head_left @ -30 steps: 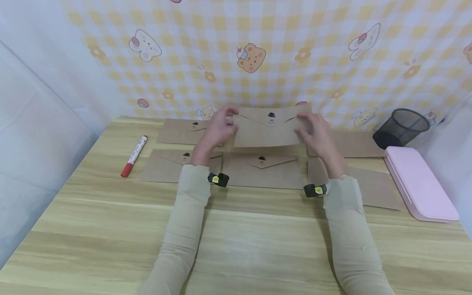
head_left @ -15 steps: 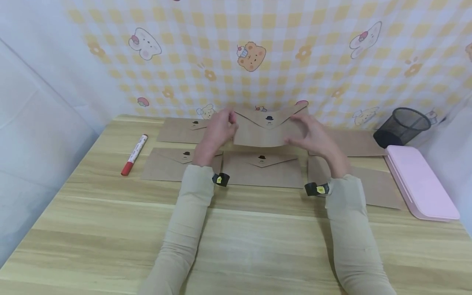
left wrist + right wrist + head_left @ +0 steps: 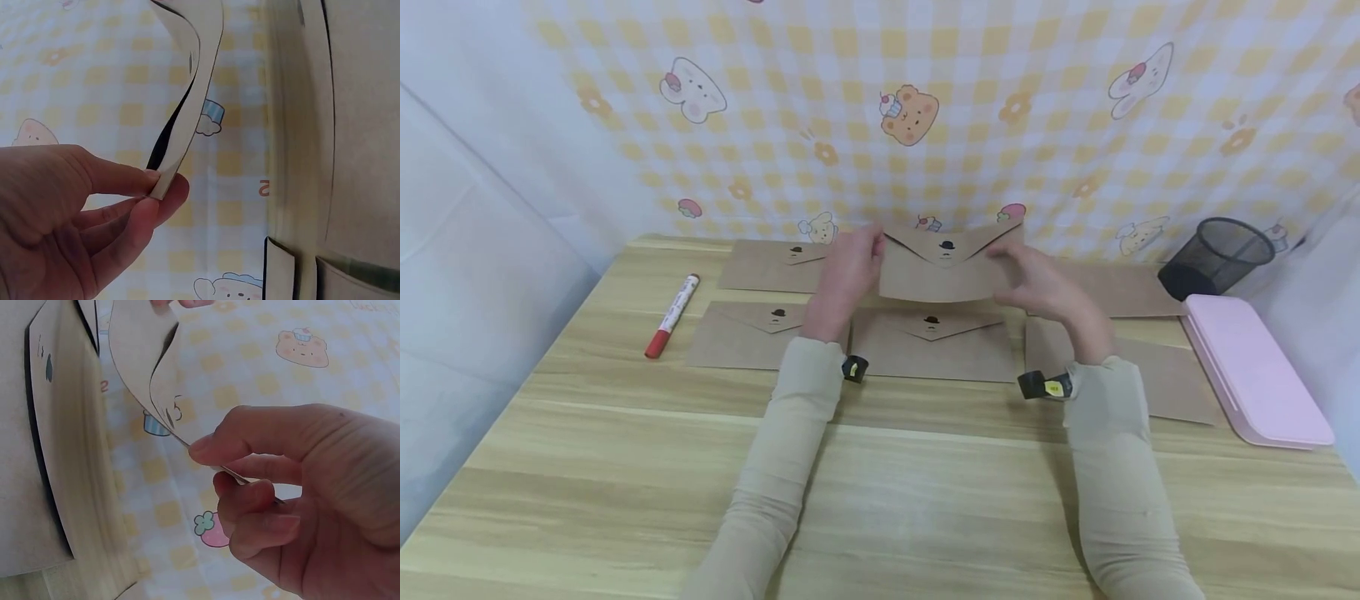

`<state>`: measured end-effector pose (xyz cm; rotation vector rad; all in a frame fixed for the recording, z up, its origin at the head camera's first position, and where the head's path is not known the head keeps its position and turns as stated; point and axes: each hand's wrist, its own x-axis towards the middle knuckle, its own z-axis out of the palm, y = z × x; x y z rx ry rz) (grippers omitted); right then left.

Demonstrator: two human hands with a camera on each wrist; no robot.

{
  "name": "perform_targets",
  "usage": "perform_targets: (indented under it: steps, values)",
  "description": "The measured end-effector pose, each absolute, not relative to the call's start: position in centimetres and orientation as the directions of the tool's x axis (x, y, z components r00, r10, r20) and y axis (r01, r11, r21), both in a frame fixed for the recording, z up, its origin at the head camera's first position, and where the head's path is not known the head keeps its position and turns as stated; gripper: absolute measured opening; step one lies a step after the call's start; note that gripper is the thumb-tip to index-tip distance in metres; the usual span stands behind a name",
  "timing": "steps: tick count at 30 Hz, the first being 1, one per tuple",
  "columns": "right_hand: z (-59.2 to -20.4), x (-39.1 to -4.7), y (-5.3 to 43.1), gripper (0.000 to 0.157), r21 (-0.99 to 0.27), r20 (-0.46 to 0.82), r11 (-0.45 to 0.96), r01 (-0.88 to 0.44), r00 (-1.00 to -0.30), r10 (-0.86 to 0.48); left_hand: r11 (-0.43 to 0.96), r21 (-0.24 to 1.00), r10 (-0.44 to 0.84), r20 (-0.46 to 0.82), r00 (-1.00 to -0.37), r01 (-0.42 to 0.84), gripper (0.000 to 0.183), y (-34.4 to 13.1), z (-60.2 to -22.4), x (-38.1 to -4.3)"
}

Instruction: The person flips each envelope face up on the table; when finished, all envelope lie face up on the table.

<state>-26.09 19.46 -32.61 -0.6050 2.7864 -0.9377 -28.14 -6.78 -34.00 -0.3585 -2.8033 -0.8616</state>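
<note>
A brown kraft-paper envelope (image 3: 917,277) with a hat-and-moustache print is held up at the back of the table, its middle bowed. My left hand (image 3: 847,275) pinches its left end between thumb and fingers. In the left wrist view the envelope (image 3: 209,56) is seen edge-on, with a dark gap under its flap. At the other end, my right hand (image 3: 1043,285) pinches the paper, the thumb on one face and curled fingers behind. Just below the held envelope, another envelope (image 3: 934,358) lies flat.
More envelopes lie left (image 3: 741,346) and right (image 3: 1165,379) in two rows on the wooden table. A red-capped marker (image 3: 673,317) lies far left. A pink case (image 3: 1255,371) and a black mesh pen holder (image 3: 1217,258) stand at right. A patterned curtain (image 3: 925,167) hangs behind.
The held envelope has gone from nearly flat to bowed, and its flap stands out more. My right hand has shifted left along it, and my left hand has turned inward.
</note>
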Motion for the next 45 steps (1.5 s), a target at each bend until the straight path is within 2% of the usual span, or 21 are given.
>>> perform_targets:
  steps: [4,14,18,21,25,29,34,45]
  values:
    - [-32.7,-26.2,19.5,0.056,-0.601,-0.009,0.733,-0.320,-0.913,-0.407,0.835,0.482,0.152,0.261,-0.953,0.265,0.015,-6.6,-34.3,-28.3]
    - [-33.1,-26.4,19.7,0.054,-0.594,0.000,0.754,-0.279,-0.938,-0.347,0.827,0.524,0.133,0.169,-0.977,0.203,0.002,-6.9,-35.2,-28.6]
    - [-33.2,-26.4,19.7,0.053,-0.582,-0.006,0.771,-0.260,-0.946,-0.324,0.802,0.567,0.178,0.077,-0.981,0.190,0.014,-7.1,-35.3,-28.6]
    - [-33.3,-26.5,19.8,0.053,-0.569,-0.009,0.781,-0.258,-0.948,-0.320,0.779,0.595,0.244,0.001,-0.970,0.196,0.030,-7.0,-35.4,-28.6]
    - [-33.8,-26.5,19.9,0.051,-0.547,-0.017,0.793,-0.268,-0.944,-0.330,0.792,0.566,0.301,-0.033,-0.953,0.230,0.048,-6.9,-35.8,-28.7]
    - [-34.6,-26.7,19.8,0.044,-0.545,-0.029,0.792,-0.276,-0.937,-0.347,0.819,0.507,0.330,-0.035,-0.943,0.268,0.058,-6.9,-36.2,-28.8]
    - [-35.5,-26.9,19.4,0.036,-0.544,-0.032,0.788,-0.287,-0.932,-0.361,0.821,0.490,0.359,-0.047,-0.932,0.292,0.054,-7.0,-36.7,-28.9]
    - [-36.2,-27.0,18.5,0.036,-0.476,-0.098,0.845,-0.244,-0.940,-0.327,0.854,0.464,0.323,-0.124,-0.938,0.233,0.051,-7.0,-37.2,-28.8]
